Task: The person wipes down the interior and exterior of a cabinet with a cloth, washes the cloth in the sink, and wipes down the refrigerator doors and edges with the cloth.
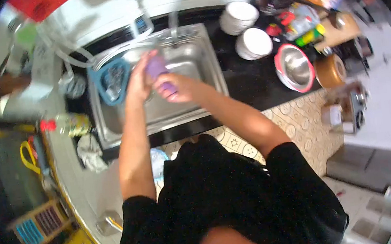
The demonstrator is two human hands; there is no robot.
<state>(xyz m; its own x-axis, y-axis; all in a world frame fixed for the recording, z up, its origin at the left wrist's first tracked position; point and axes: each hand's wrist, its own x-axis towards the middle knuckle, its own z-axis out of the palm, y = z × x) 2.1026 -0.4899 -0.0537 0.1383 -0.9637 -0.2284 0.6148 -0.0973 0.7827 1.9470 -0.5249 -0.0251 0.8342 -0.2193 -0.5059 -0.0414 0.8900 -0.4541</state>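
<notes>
Holding the near end of a purple item (155, 67) over the sink (217, 73), the right hand (175, 88) has its fingers curled in around it; the left hand (138, 79) lies against the item's far end, and how tightly its fingers close I cannot tell. A loose or wet grip could let the item drop into the sink; a leftward swing could knock the blue basket (98, 80) beside the left hand. Fingers cover part of the item, and blur leaves its kind unclear. The basket's contents are hard to read; farther back, so is whether the tap (173, 25) runs.
</notes>
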